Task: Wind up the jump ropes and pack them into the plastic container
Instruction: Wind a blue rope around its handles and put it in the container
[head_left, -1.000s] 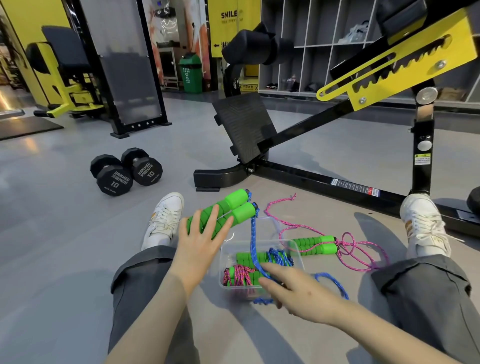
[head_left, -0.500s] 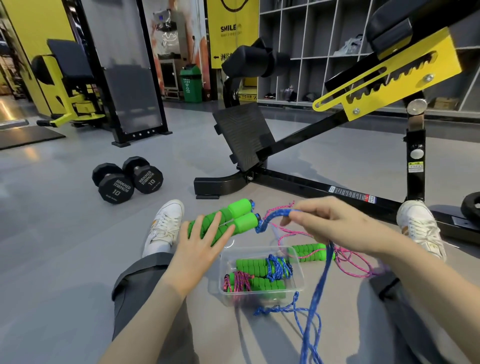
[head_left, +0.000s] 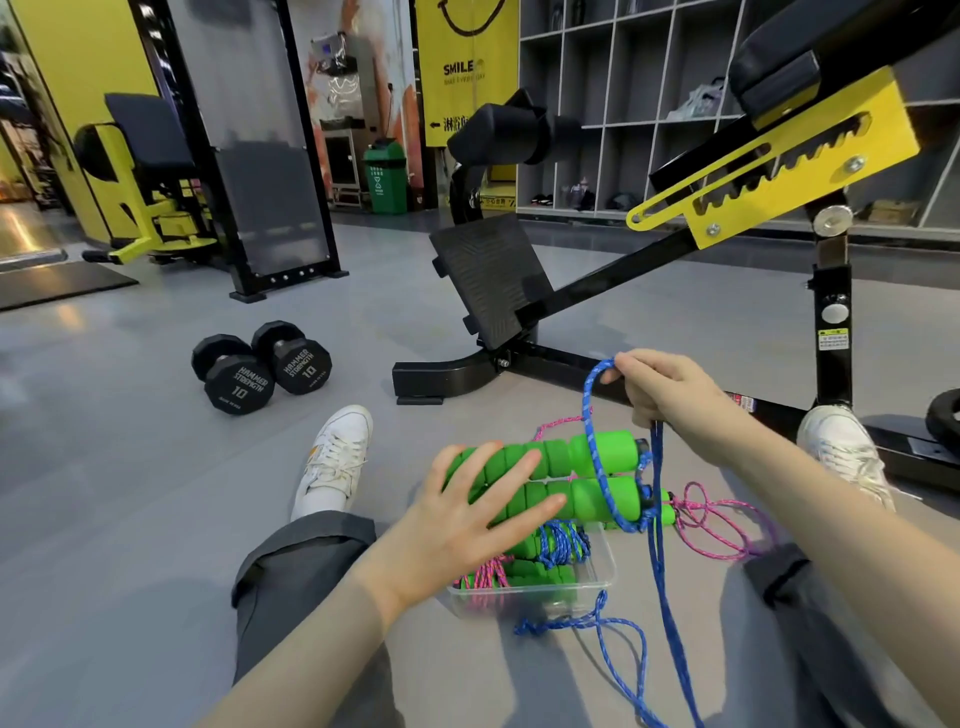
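Head view: two green foam handles (head_left: 566, 480) lie side by side under the left hand (head_left: 470, 525), fingers wrapped around them. The right hand (head_left: 662, 392), at one o'clock, pinches a blue rope (head_left: 657, 525) looped over them. The plastic container (head_left: 540, 587) (two wound ropes inside) sits below; a pink rope (head_left: 719, 519) lies at three o'clock, two dumbbells (head_left: 262, 371) at ten.

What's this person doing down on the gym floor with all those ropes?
They're winding up jump ropes. The left hand grips a pair of green foam handles while the right hand loops the blue rope around them. Two wound ropes already sit in the clear plastic container, and a pink rope lies loose on the floor beside it.
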